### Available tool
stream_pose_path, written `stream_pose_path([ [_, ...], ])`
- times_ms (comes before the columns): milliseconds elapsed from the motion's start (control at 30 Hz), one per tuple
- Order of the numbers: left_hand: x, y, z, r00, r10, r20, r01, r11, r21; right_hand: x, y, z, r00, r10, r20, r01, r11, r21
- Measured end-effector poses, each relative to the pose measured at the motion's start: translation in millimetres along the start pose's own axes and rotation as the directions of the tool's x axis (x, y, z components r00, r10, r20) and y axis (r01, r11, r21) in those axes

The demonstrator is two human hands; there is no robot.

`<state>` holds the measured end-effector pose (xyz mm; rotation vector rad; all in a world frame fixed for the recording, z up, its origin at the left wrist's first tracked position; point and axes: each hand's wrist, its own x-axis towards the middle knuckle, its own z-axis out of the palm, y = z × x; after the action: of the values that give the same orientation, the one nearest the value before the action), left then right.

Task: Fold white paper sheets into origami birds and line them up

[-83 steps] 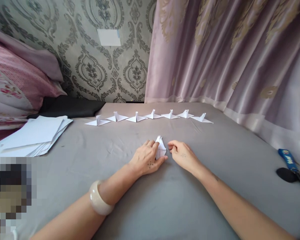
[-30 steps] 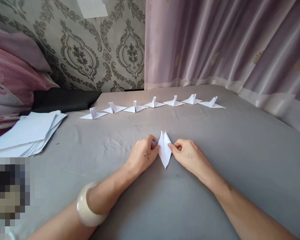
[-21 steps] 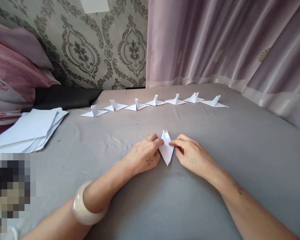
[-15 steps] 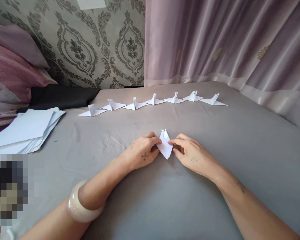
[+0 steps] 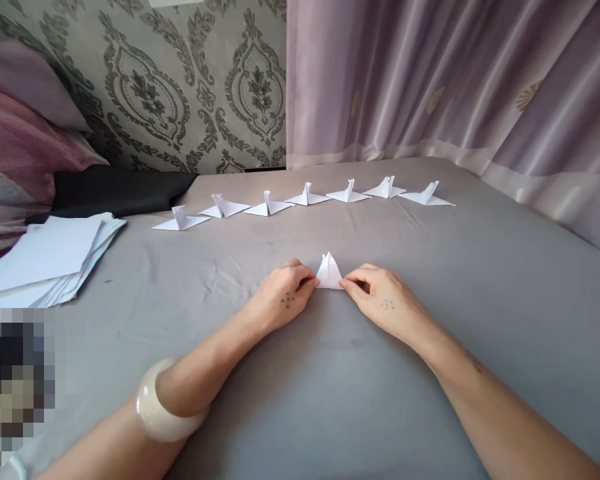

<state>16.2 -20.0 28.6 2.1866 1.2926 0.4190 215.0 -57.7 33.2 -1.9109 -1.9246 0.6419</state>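
Note:
A small folded white paper crane is held just above or on the grey cloth in front of me. Its lower edge runs straight across, and a narrow point with a small bent tip rises at the top. My left hand pinches its left lower corner between thumb and fingers. At the opposite corner my right hand pinches the paper the same way. A pale bangle sits on my left forearm. Whether the paper touches the cloth I cannot tell.
Several finished-looking paper cranes stand in a curved row across the far side of the grey cloth. To the left lies a stack of white paper sheets, beside a black item. A pinkish curtain hangs behind.
The lower point of the paper has gone from view, leaving a straight bottom edge and a triangular shape. Both hands have shifted slightly away from me and now pinch the lower corners.

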Motion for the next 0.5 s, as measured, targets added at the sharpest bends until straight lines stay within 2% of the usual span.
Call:
stream_pose_path([
  [133, 1.8, -0.7, 3.8, 1.000, -0.020, -0.015, 0.020, 1.000, 0.009, 1.7, -0.2, 3.4, 0.999, 0.024, -0.030, -0.023, 1.000, 0.018],
  [500, 8.3, -3.0, 6.1, 0.998, -0.060, -0.032, 0.060, 0.998, 0.003, 5.0, -0.3, 6.3, 0.999, 0.033, -0.022, -0.032, 0.999, 0.022],
])
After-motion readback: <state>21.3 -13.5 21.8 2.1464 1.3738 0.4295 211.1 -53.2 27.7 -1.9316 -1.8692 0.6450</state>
